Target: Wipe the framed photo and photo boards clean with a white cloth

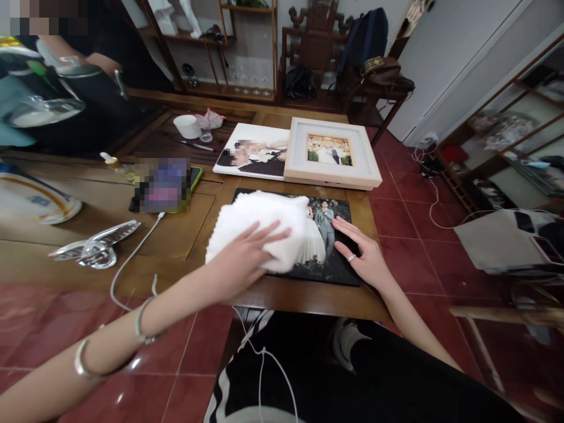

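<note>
A dark wedding photo panel lies flat near the front edge of the wooden table. Over its left part is spread a white fluffy cloth. My left hand rests on that cloth with its fingers stretched out and apart. On the panel's right side lies my right hand, fingers extended, touching the dark surface; a ring is on one finger. The cloth hides the panel's left half.
Behind the panel sit a white-edged photo print and a light wood picture frame. To the left are a phone on a white cable, a clear hair claw and a white cup. A person is across the table.
</note>
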The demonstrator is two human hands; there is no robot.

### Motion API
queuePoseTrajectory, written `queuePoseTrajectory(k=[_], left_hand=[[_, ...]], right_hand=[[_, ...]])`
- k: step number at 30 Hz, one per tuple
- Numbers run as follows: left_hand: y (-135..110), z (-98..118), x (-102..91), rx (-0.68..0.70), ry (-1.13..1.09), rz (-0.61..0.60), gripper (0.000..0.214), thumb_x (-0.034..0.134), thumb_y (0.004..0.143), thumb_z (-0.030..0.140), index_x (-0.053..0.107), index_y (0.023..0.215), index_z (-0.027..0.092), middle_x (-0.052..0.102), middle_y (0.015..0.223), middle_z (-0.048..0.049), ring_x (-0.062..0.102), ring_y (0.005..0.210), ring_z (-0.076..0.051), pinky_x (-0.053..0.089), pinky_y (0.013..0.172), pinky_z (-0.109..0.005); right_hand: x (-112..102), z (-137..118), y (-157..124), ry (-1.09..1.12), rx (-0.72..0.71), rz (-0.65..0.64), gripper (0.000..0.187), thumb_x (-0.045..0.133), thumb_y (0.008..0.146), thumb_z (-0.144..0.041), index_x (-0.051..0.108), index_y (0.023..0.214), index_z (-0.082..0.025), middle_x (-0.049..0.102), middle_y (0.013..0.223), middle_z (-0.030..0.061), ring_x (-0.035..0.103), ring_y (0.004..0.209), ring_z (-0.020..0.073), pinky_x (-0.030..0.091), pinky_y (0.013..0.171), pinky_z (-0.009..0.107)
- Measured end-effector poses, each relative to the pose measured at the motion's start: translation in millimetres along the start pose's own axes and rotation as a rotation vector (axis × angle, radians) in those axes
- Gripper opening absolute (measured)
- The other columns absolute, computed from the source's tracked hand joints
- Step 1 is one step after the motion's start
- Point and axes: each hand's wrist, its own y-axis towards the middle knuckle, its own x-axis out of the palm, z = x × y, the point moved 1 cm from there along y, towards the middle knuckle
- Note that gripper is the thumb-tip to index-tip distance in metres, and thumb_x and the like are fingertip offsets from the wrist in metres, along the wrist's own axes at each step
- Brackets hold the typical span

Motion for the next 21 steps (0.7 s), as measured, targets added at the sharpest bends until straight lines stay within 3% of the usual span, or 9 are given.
queuePoseTrajectory(k=[3, 6, 8, 12, 16, 18, 21], left_hand=[[2.7, -33.3, -12.2, -0.054, 0.025, -0.002, 0.031, 0.045, 0.087, 0.006, 0.07, 0.102, 0.017, 0.026, 0.157, -0.0042, 0.014, 0.148, -0.025, 0.019, 0.118, -0.054], [-1.9, -46.4, -15.8, -0.086, 0.05, -0.008, 0.03, 0.043, 0.087, 0.006, 0.069, 0.101, 0.014, 0.023, 0.158, -0.0079, 0.011, 0.148, -0.026, 0.016, 0.118, -0.055], [-11.4, -40.2, -14.7, -0.101, 0.05, -0.034, 0.029, 0.043, 0.087, 0.005, 0.07, 0.096, 0.014, 0.02, 0.159, -0.0074, 0.008, 0.148, -0.027, 0.013, 0.118, -0.055], [-43.3, -5.2, -9.6, -0.109, -0.014, -0.084, 0.034, 0.041, 0.09, 0.005, 0.072, 0.09, 0.02, 0.021, 0.159, 0.0004, 0.008, 0.148, -0.024, 0.014, 0.119, -0.053], [-67.9, 19.4, -10.7, -0.022, -0.113, -0.089, 0.025, 0.051, 0.089, 0.011, 0.072, 0.087, 0.025, 0.025, 0.157, 0.0051, 0.016, 0.147, -0.02, 0.014, 0.121, -0.043], [-68.4, 16.2, -15.9, 0.009, -0.104, -0.117, 0.026, 0.049, 0.091, 0.013, 0.072, 0.09, 0.027, 0.026, 0.157, 0.0073, 0.019, 0.147, -0.018, 0.017, 0.12, -0.039], [-53.6, -7.7, -26.6, -0.015, -0.044, -0.156, 0.033, 0.04, 0.095, 0.014, 0.07, 0.103, 0.027, 0.025, 0.157, 0.0074, 0.02, 0.146, -0.019, 0.025, 0.118, -0.038]], right_hand=[[-0.3, 0.4, -0.3, 0.002, 0.004, -0.001, 0.041, 0.057, 0.091, -0.026, 0.058, 0.132, -0.026, 0.056, 0.139, 0.0065, 0.047, 0.134, 0.0226, 0.035, 0.115, 0.049], [-1.1, 0.9, -0.8, 0.002, 0.01, -0.001, 0.041, 0.057, 0.091, -0.026, 0.058, 0.131, -0.026, 0.056, 0.14, 0.0065, 0.047, 0.134, 0.0223, 0.035, 0.115, 0.048], [-1.3, 1.1, -1.0, 0.002, 0.01, -0.001, 0.041, 0.057, 0.091, -0.026, 0.058, 0.131, -0.026, 0.056, 0.14, 0.0067, 0.047, 0.134, 0.0219, 0.035, 0.115, 0.047], [-0.4, 1.5, -1.1, 0.004, 0.006, 0.001, 0.04, 0.057, 0.091, -0.026, 0.058, 0.131, -0.025, 0.056, 0.139, 0.007, 0.047, 0.134, 0.0214, 0.035, 0.115, 0.046], [0.8, 1.3, -0.7, 0.002, 0.012, 0.005, 0.04, 0.057, 0.091, -0.026, 0.058, 0.131, -0.026, 0.057, 0.139, 0.0064, 0.047, 0.134, 0.0217, 0.035, 0.115, 0.046], [0.6, 0.9, -0.3, 0.0, 0.015, 0.003, 0.04, 0.058, 0.091, -0.027, 0.058, 0.131, -0.026, 0.056, 0.139, 0.0067, 0.047, 0.134, 0.0219, 0.035, 0.115, 0.046], [-0.4, 0.3, 0.1, 0.001, 0.018, -0.001, 0.04, 0.057, 0.091, -0.027, 0.058, 0.131, -0.026, 0.056, 0.14, 0.0068, 0.047, 0.135, 0.0223, 0.035, 0.115, 0.047]])
